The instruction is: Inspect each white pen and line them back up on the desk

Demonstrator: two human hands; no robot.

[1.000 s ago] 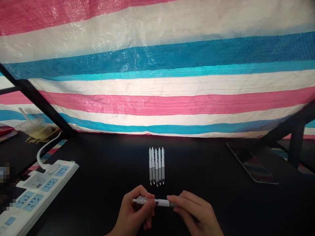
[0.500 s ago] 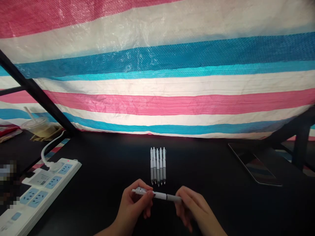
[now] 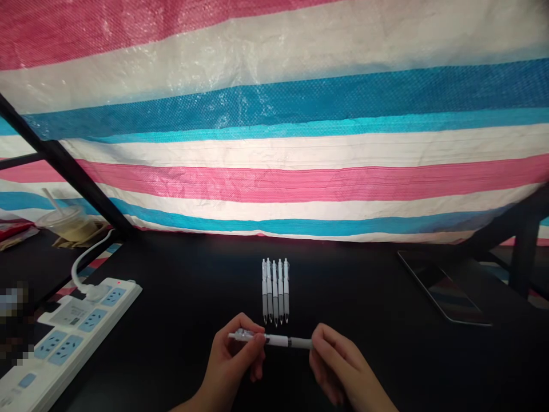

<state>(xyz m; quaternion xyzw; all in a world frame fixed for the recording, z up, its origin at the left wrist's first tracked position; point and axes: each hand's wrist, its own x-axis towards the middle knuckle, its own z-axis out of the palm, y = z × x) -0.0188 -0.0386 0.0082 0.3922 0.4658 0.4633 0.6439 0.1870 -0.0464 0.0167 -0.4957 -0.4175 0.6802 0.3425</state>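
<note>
Left-hand fingers (image 3: 242,327) pinch a light, stiff, slick white plastic pen (image 3: 278,341) at its clear end, a sure hold; loosely spread right-hand fingers (image 3: 326,343) sit near its tip.

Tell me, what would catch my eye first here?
The big pink, white and blue striped tarpaulin fills the top of the view, behind a black table. Below it, at centre, five white pens lie side by side, and just in front the left hand holds another white pen, with the right hand at its far end.
</note>
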